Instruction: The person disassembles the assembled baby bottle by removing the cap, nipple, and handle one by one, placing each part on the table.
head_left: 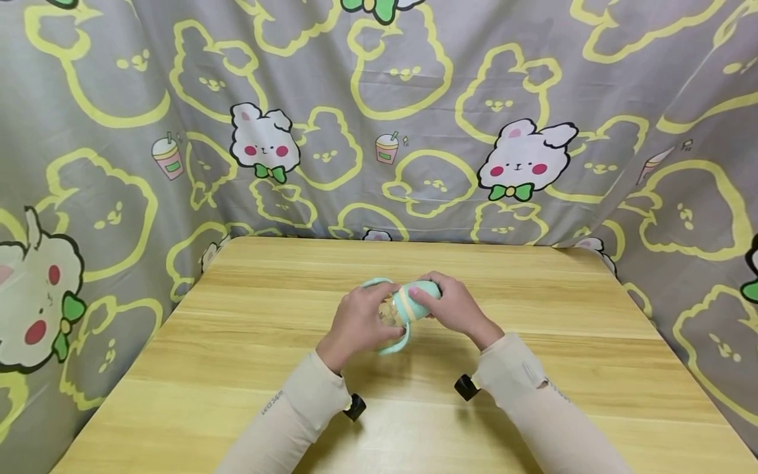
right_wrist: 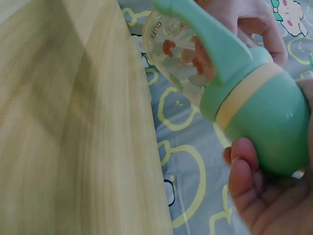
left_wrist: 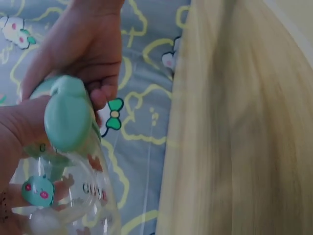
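A clear baby bottle [head_left: 389, 312] with mint-green side handles and small printed figures is held tilted above the table, its top toward the right. My left hand [head_left: 361, 319] grips the clear body between thumb and fingers. Around the mint-green domed cap [right_wrist: 281, 122] curl the fingers of my right hand [head_left: 456, 304]. A cream band [right_wrist: 249, 93] circles the bottle just below the cap, and the cap sits on it. One handle [left_wrist: 68, 117] stands out near the left thumb in the left wrist view. Part of the body is hidden behind the left fingers.
The wood-grain table [head_left: 249, 368] spreads beneath both hands. A grey curtain [head_left: 331, 85] with yellow outlines and rabbit prints hangs behind it and along both sides. Black wrist devices [head_left: 467, 387] hang under the cream sleeves [head_left: 521, 375].
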Tool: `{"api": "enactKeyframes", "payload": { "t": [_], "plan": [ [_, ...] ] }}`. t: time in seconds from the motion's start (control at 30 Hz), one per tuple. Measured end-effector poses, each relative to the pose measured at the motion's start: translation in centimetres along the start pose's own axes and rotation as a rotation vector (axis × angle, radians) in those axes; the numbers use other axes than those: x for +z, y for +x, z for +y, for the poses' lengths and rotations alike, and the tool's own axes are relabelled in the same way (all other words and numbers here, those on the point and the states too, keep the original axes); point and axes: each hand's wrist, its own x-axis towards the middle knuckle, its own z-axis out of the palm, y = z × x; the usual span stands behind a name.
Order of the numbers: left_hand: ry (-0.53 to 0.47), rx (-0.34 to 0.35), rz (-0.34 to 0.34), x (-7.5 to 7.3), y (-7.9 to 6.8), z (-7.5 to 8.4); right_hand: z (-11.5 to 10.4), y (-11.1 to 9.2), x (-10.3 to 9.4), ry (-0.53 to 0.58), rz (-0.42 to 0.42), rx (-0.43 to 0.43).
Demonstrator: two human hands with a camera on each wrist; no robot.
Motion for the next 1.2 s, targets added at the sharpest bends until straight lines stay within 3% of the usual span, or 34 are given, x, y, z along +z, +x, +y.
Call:
{"api": "enactKeyframes", "payload": {
  "t": [0.13,0.27,0.43,0.63,0.83,0.97,1.1,1.2],
  "plan": [
    [-0.025,-0.021,-0.02,-0.18,-0.04,-0.19,0.35,-0.3,-0.19,0.038,-0.01,-0.151],
    [0.023,0.029,0.023,-0.06,-0.07,-0.1,0.27,-0.37,-0.29,0.007,-0.01,-0.224],
    [0.034,0.058,0.05,0.14,-0.08,0.19,0.13,-0.27,0.1,0.002,-0.008,-0.098],
    [0.006,0.025,0.018,0.14,0.02,0.14,-0.04,-0.17,0.46,0.066,-0.006,0.048],
    [-0.074,-0.043,-0.057,-0.26,0.15,-0.35,0.14,-0.22,0.29,0.087,-0.039,-0.06],
    [-0.082,-0.038,-0.052,-0.26,0.13,-0.55,0.32,-0.27,0.08,0.107,-0.066,-0.136],
    [-0.054,-0.005,-0.023,-0.01,-0.01,-0.5,0.34,-0.23,0.2,0.074,-0.065,-0.13],
    [-0.03,0.015,-0.004,0.21,-0.23,-0.39,0.27,-0.2,0.48,0.068,-0.073,-0.066]
  ]
}}
